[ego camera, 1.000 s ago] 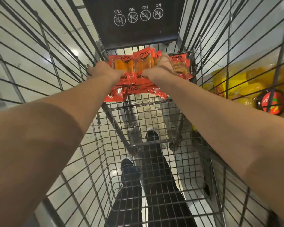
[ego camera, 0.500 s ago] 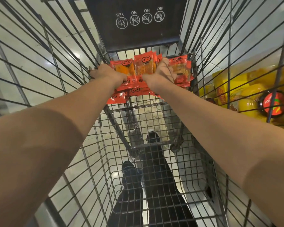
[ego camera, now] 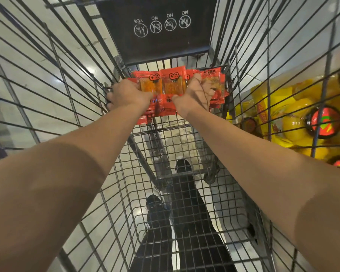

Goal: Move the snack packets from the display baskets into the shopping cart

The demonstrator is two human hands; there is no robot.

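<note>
Hands: left hand (ego camera: 126, 96) and right hand (ego camera: 196, 96) clasp snack packets (ego camera: 171, 86) between them.
Reason: bunch held over shopping cart (ego camera: 165, 144) far end, likely for lowering.

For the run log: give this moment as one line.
left hand: grips red snack packets | right hand: grips same bundle | bundle: at far end inside shopping cart

The cart's black flap (ego camera: 157, 30) reads, upside down, "YES" and three "NO".
</note>
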